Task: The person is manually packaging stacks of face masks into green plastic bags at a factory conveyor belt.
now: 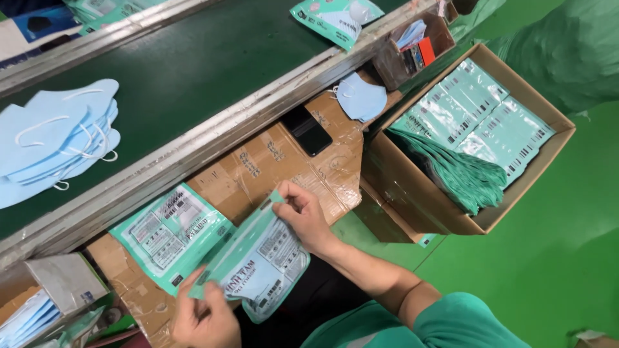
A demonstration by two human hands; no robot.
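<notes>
My left hand (205, 317) grips the lower corner of a light green printed mask pouch (261, 261), and my right hand (303, 212) pinches its upper edge. The pouch is held tilted above a flattened cardboard sheet (271, 164) beside the belt. A second pouch of the same kind (171, 235) lies flat on the cardboard just left of the held one. A stack of light blue face masks (55, 138) rests on the dark green conveyor belt (193, 64).
An open cardboard box (548, 148) at the right holds several stacked green pouches. A black phone (308, 130) and a single blue mask (361, 96) lie on the cardboard. A small box (416, 48) sits behind it. More blue masks (26, 319) fill a box at lower left.
</notes>
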